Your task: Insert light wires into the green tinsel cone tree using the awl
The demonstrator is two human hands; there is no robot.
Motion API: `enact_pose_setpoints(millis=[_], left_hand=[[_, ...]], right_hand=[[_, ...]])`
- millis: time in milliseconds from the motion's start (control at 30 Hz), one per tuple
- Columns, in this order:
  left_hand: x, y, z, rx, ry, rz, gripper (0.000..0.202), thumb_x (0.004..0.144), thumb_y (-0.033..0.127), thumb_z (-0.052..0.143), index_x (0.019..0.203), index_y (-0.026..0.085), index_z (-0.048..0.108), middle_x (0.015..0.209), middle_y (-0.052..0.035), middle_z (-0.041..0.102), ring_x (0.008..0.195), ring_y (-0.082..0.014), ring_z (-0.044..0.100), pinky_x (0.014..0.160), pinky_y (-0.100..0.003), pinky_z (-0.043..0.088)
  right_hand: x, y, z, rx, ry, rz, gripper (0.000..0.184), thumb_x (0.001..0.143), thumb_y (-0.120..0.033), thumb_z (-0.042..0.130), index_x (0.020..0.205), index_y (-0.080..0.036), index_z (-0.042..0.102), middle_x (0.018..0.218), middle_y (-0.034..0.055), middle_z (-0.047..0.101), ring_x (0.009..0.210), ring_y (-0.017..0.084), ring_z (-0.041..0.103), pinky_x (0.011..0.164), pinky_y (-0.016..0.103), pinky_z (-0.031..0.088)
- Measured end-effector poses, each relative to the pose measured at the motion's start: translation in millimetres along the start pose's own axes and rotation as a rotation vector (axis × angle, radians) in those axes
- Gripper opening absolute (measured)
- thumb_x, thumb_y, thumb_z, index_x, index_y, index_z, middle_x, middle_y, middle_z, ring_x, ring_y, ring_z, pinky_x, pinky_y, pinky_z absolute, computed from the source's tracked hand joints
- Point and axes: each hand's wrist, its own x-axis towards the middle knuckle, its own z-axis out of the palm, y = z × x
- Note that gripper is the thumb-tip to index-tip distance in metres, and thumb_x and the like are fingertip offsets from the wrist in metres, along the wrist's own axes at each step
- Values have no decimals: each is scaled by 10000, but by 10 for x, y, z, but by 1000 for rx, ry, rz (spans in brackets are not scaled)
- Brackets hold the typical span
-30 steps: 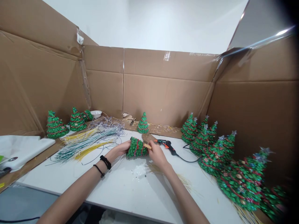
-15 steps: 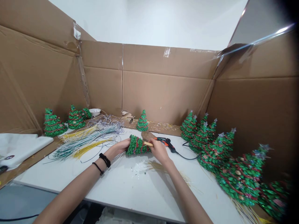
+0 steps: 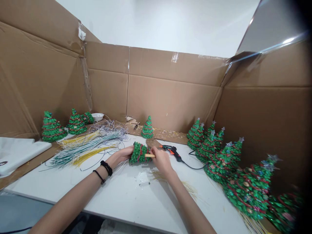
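Note:
A small green tree with red garland (image 3: 138,153) lies on its side over the white table (image 3: 126,198). My left hand (image 3: 121,156) wraps round its left end. My right hand (image 3: 159,160) is closed at its right end, fingers pinched on a thin tan stick (image 3: 148,155) that pokes against the tree. Both hands sit mid-table, just short of the glue gun (image 3: 170,150).
Finished trees with stars (image 3: 219,152) crowd the right side. More trees stand at left (image 3: 50,128) and one at the back (image 3: 147,128). Bundles of green, yellow and white wires (image 3: 85,148) lie left of the hands. Cardboard walls (image 3: 170,97) enclose the table. A white bowl (image 3: 97,116) sits far left.
The hands and the tree have shifted slightly left and the tree has turned a little in my grip. The camera has drifted.

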Motion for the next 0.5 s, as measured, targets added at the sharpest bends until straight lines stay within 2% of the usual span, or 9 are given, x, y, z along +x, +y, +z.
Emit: enact_pose_setpoints(millis=[133,300,400,500], left_hand=[[41,-55,-57,10,-35,24,206,665,173,724,857,119,672,816,-63,703,779,-183,629,755,-300,489],[58,-76,-80,36,-54,38,221,658,162,719,873,127,681,820,-71,703,783,-199,634,733,-306,493],[42,-58,-56,33,-38,33,227,656,163,718,877,127,680,816,-63,703,778,-196,632,724,-302,492],[24,-36,-22,5,1,40,212,665,159,715,870,120,680,791,-54,702,739,-179,622,697,-290,484]], right_hand=[[14,35,31,20,10,77,170,907,-235,446,947,-219,610,821,39,688,762,180,628,564,261,252],[15,40,42,90,16,70,157,885,-217,474,931,-227,624,824,29,687,764,179,620,571,250,258],[3,5,34,92,12,76,184,906,-247,445,941,-229,624,811,31,684,740,175,609,565,251,254],[2,5,25,90,17,101,189,882,-196,454,961,-224,624,821,34,686,750,175,607,568,247,255]])
